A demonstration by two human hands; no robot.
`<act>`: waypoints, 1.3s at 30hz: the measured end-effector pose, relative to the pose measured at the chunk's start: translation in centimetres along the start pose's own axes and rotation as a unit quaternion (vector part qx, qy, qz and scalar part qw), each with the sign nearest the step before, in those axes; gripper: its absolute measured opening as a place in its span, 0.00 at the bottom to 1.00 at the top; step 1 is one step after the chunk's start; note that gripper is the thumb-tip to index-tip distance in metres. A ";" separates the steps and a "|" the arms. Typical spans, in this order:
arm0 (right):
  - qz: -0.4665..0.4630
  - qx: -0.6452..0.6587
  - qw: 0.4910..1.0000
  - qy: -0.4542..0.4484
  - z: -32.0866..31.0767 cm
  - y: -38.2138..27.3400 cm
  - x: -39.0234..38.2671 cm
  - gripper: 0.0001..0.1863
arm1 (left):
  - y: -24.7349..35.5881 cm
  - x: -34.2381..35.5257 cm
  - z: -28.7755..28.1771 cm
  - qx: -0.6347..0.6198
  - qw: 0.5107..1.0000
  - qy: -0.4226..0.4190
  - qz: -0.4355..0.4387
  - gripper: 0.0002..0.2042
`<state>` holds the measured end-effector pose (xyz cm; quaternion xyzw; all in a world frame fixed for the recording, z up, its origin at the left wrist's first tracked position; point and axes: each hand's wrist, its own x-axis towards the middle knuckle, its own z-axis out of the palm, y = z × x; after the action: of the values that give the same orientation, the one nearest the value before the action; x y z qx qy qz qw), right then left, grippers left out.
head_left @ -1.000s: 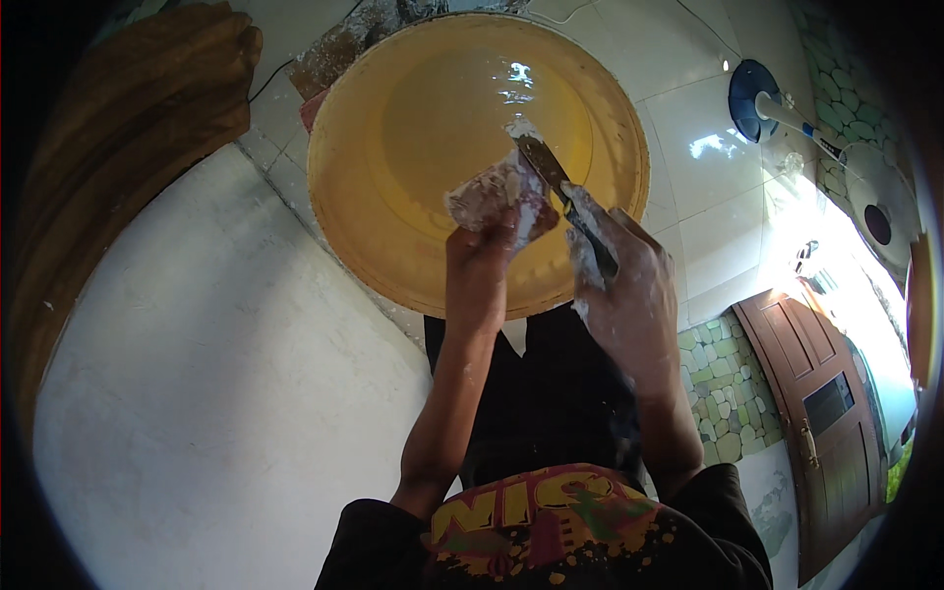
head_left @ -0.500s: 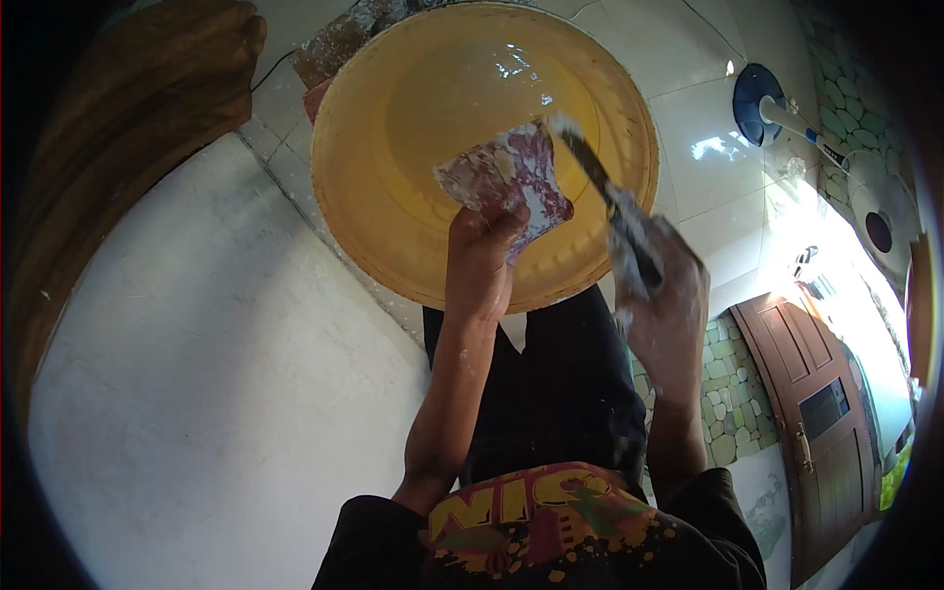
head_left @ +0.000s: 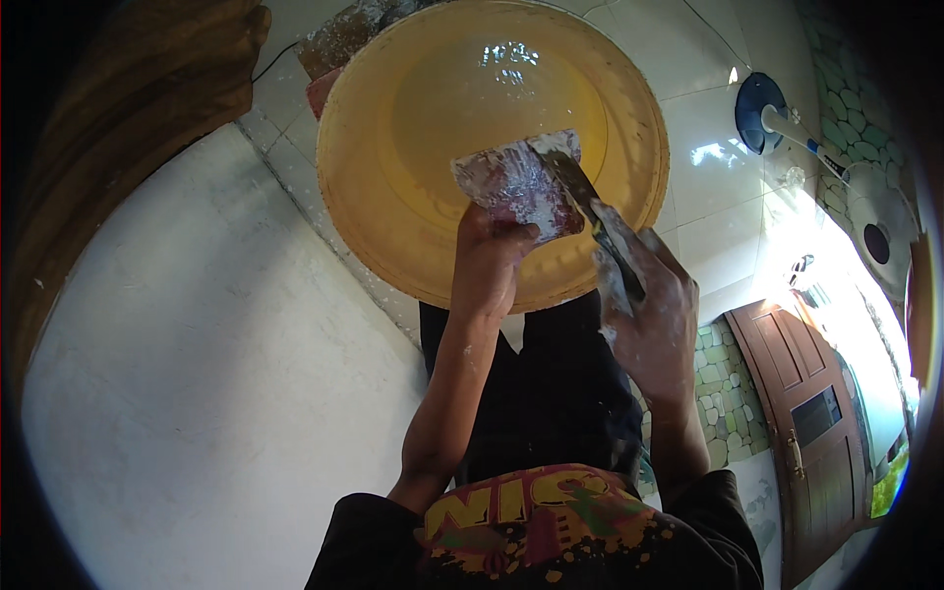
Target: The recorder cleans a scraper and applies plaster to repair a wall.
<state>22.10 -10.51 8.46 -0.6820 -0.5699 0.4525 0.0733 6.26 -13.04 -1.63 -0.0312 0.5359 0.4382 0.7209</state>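
Observation:
A reddish-purple rectangular plate [head_left: 511,177] smeared with white paste is gripped at its lower left by my left hand [head_left: 484,256], fingers closed on it. My right hand [head_left: 649,305], streaked with paste, is closed round a scraper [head_left: 580,187] whose long flat blade lies across the plate's upper right part. Both are over a large round yellow basin [head_left: 364,157] with shiny liquid inside, beyond my dark-trousered legs.
A white wall [head_left: 177,374] fills the lower left, below a brown draped or carved object [head_left: 138,69]. Pale floor tiles [head_left: 713,206] surround the basin, with a blue round-based implement [head_left: 757,108] at right, green stone tiling [head_left: 723,383] and a brown panelled door [head_left: 796,354].
Half a second ago the blade stood off the plate's right side; now it has come left onto it. My left hand has turned the plate and shifted slightly right.

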 end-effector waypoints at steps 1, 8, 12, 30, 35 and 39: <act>-0.001 0.000 1.000 0.000 0.0 0.4 -0.2 0.32 | 0.2 0.2 -0.2 0.000 1.000 0.001 0.001 0.31; 0.032 0.125 0.991 0.042 0.7 1.8 0.1 0.29 | 1.3 0.4 -0.3 -0.136 0.990 -0.001 0.032 0.49; 0.036 0.273 0.961 0.016 2.2 0.8 -0.1 0.25 | 1.3 0.3 -0.3 -0.146 0.989 -0.018 0.029 0.47; -0.036 0.010 0.996 -0.083 2.5 0.0 -1.8 0.34 | 2.0 1.4 1.1 -0.183 0.981 -0.048 0.054 0.41; -0.045 0.021 0.997 -0.065 1.4 -0.8 -1.5 0.33 | 1.4 1.2 0.3 -0.081 0.988 -0.122 0.052 0.43; -0.033 0.040 0.996 -0.074 -0.1 -1.2 -0.3 0.32 | 1.2 1.1 -0.2 -0.086 0.980 -0.176 0.045 0.44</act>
<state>21.33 -10.33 9.39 -0.6240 -0.5776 0.5212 0.0733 5.36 -11.70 -2.11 0.0085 0.3616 0.5132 0.7784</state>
